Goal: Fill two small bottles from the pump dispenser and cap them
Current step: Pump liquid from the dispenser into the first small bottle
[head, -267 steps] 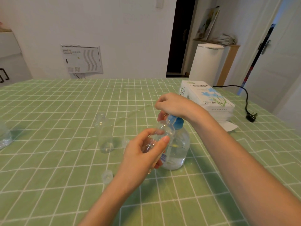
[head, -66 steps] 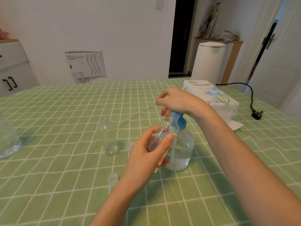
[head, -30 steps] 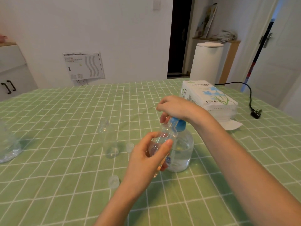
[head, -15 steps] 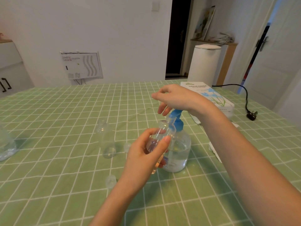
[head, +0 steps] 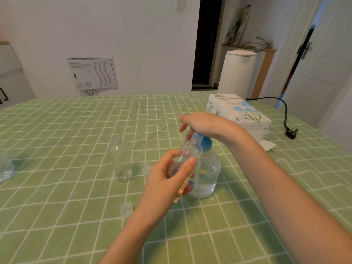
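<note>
My left hand (head: 167,180) grips a small clear bottle (head: 187,153), tilted with its mouth up against the blue pump head. The pump dispenser (head: 206,172) is a round clear bottle with a blue top, about half full, standing at the table's middle. My right hand (head: 205,124) lies palm down on the pump head with its fingers spread. A second small clear bottle (head: 122,161) stands uncapped to the left. Two small clear caps lie on the cloth, one (head: 146,169) beside that bottle, the other (head: 126,208) nearer me.
The table wears a green checked cloth (head: 76,216). A white tissue pack (head: 238,113) lies at the far right, with a black plug and cable (head: 290,133) beyond it. A clear container (head: 4,166) sits at the left edge.
My right hand rose off the pump half a second ago and has come back down onto it. My left hand keeps the small bottle at the spout.
</note>
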Demonstrator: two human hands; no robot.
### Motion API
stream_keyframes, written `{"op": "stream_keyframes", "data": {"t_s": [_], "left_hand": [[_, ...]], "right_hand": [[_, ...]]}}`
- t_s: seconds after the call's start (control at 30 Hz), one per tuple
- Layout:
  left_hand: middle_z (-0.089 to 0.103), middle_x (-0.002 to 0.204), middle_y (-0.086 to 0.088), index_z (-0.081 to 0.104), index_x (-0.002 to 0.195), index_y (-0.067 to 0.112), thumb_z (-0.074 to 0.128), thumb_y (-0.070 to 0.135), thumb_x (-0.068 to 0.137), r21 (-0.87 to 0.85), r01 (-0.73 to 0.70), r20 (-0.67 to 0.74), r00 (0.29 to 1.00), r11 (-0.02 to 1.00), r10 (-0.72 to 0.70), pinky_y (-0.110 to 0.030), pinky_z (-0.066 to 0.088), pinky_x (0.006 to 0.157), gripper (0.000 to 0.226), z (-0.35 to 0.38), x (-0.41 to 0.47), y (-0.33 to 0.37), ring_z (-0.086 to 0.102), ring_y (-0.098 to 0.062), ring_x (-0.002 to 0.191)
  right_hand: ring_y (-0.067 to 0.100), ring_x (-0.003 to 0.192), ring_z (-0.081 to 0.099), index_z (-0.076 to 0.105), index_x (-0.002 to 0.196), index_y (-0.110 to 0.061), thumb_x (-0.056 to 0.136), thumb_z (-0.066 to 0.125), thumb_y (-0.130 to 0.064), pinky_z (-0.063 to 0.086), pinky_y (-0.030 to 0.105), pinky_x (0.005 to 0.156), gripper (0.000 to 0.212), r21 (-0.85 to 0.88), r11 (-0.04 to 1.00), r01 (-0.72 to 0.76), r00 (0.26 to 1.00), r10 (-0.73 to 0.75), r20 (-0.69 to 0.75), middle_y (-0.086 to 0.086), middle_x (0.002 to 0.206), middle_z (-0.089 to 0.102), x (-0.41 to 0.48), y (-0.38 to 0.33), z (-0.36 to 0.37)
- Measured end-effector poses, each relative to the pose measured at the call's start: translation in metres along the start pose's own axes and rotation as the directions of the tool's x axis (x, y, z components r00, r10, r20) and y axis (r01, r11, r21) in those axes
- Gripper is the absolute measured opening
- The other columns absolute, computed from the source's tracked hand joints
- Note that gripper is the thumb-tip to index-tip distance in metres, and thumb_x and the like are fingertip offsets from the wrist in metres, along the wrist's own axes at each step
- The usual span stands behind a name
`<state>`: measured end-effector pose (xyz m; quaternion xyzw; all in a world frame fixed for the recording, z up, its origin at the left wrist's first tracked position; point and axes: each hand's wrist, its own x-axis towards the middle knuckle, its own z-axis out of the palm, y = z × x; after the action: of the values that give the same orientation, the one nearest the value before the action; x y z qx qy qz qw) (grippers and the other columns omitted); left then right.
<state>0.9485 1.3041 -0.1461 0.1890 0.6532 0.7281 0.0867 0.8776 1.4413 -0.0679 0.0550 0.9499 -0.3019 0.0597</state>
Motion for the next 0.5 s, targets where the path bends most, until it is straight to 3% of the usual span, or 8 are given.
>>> {"op": "stream_keyframes", "data": {"t_s": [0.1, 0.27, 0.5], "left_hand": [[0.063, 0.06, 0.002, 0.066, 0.092, 0.028, 0.063, 0.047, 0.064, 0.003, 0.001, 0.005, 1.0, 1.0, -0.001, -0.018, 0.046, 0.045, 0.034, 0.0, -0.001, -0.002, 0.057, -0.01, 0.047], [0.063, 0.061, 0.002, 0.066, 0.093, 0.028, 0.063, 0.048, 0.065, 0.032, -0.006, -0.001, 1.0, 0.999, 0.006, -0.018, 0.046, 0.046, 0.034, -0.001, -0.001, -0.005, 0.056, -0.011, 0.048], [0.066, 0.065, 0.006, 0.065, 0.094, 0.034, 0.063, 0.052, 0.064, 0.043, -0.041, -0.01, 0.999, 0.998, 0.041, -0.015, 0.044, 0.045, 0.035, 0.0, 0.003, 0.001, 0.059, -0.008, 0.049]], "right_hand": [[0.021, 0.1, 0.052, 0.067, 0.109, -0.014, 0.099, 0.031, -0.037, 0.035, 0.031, 0.078, 0.043, 0.029, 1.0, -0.005, 1.0, 0.005, -0.002, 0.005, 0.106, 0.06, 0.001, 0.004, 0.005], [0.02, 0.101, 0.051, 0.065, 0.113, -0.014, 0.1, 0.031, -0.036, 0.033, 0.031, 0.078, 0.042, 0.027, 1.0, -0.013, 1.0, 0.013, 0.017, 0.005, 0.112, 0.06, 0.001, 0.005, 0.006], [0.022, 0.102, 0.058, 0.058, 0.122, -0.01, 0.096, 0.033, -0.052, 0.036, 0.032, 0.081, 0.055, -0.024, 1.0, 0.008, 0.999, -0.01, -0.053, 0.008, 0.104, 0.066, 0.0, -0.005, -0.012]]}}
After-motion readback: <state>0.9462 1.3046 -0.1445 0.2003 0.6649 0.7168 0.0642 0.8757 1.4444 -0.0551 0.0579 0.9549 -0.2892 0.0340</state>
